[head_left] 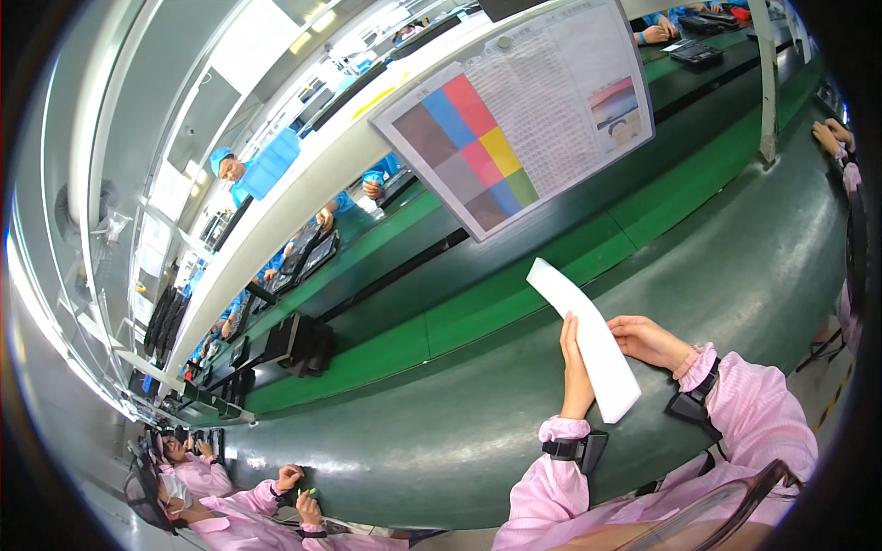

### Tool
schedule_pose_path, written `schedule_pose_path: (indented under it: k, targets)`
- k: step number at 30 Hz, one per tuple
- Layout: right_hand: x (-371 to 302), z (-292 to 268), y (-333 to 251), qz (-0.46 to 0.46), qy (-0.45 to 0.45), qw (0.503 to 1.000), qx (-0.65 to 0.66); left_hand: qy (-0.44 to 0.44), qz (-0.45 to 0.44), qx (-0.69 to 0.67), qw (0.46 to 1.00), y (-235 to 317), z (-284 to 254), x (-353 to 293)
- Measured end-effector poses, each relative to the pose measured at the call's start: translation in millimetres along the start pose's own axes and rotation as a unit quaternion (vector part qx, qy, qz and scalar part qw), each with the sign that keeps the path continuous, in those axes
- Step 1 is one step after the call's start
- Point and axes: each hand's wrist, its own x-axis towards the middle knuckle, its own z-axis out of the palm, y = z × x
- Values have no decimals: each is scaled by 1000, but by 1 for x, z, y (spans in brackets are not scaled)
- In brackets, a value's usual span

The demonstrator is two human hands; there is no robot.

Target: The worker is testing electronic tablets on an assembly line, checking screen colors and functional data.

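A long white strip [593, 344], smooth and slightly bent like a foam piece, slants above the green worktable. My left hand [576, 372] holds its left edge, fingers stretched up along the side and partly hidden by the strip. At its right edge, my right hand [650, 342] grips with bent fingers; the thumb side touches the strip and some fingertips are out of sight. Both my sleeves are pink, and each wrist carries a black band with a small black box [594, 452].
Behind the green worktable [386, 459] runs a bright green strip with a dark line [367, 294]. A printed sheet [524, 119] with coloured squares hangs from a white rail ahead. Black cases [299, 344] stand at left. Co-workers [197, 500] sit left and right.
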Motion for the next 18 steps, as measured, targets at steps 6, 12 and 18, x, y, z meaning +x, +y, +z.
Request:
schedule_pose_path:
  k: [6,12,18]
  targets:
    - [1,0,1,-2,-3,1000,4,-8,3,15,1000,0,-2,0]
    - [1,-1,2,-4,-1,1000,12,3,1,-5,1000,-3,0,0]
    - [0,-2,2,-4,2,1000,18,-7,-15,-18,1000,-3,-1,0]
